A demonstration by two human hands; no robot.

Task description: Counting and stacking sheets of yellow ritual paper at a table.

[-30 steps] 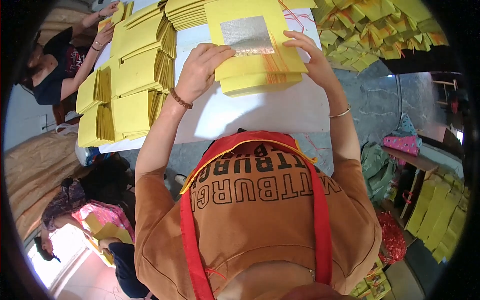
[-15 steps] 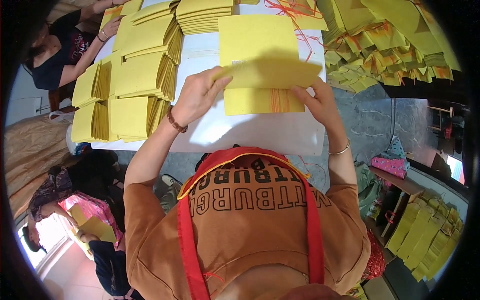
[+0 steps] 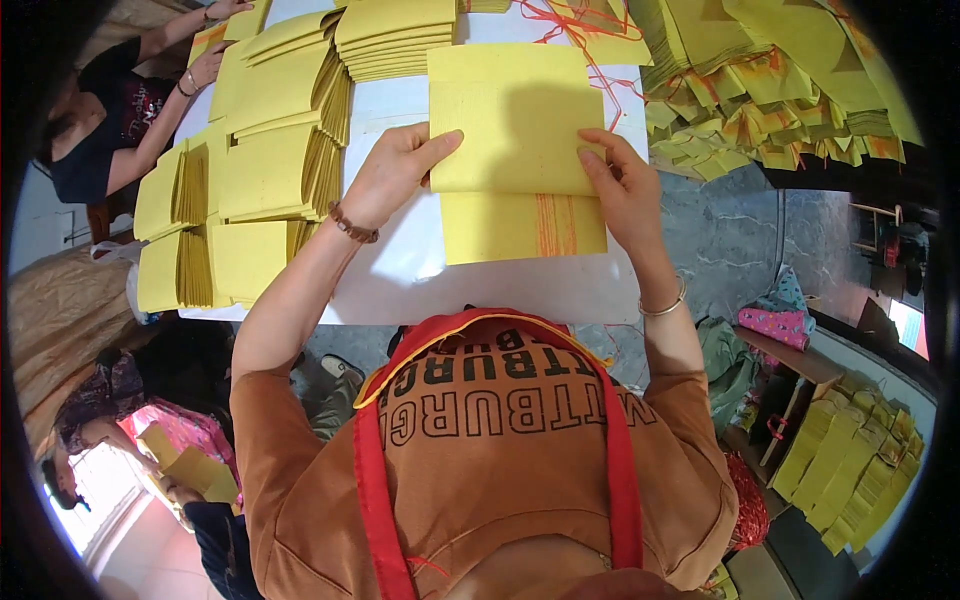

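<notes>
A sheet of yellow paper (image 3: 515, 120) lies in front of me, held along its two sides. My left hand (image 3: 400, 165) pinches its left edge, thumb on top and fingers underneath. At the opposite edge, my right hand (image 3: 622, 180) grips with thumb and fingers closed on it. Beneath the near edge shows another yellow sheet (image 3: 490, 228) with a band of orange-red streaks. Both rest over the white table (image 3: 400, 285). To the left of my left hand stand stacks of folded yellow paper (image 3: 270, 175).
Red strings (image 3: 600, 75) trail over the table's far right. Bundled yellow paper (image 3: 740, 85) is heaped beyond the right edge. A co-worker's hand (image 3: 207, 65) touches paper at the far left. More yellow bundles (image 3: 850, 460) sit on a low shelf at the lower right.
The raised, tilted yellow sheet has come down nearly flat over the streaked one. My hands remain on its side edges. The whole view has shifted slightly.
</notes>
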